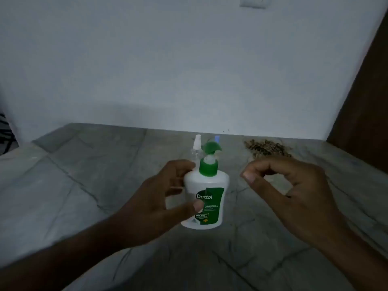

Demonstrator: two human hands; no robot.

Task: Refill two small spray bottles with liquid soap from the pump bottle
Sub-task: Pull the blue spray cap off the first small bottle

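Spray bottles (197, 147) mostly hidden behind pump bottle (204, 196); second shows only blue cap. Wall plate (253, 2) cut by top edge. Brown heap (266, 148) blurred, unidentifiable.

Upright white pump bottle (204, 194), two spray bottles (197, 147) behind.
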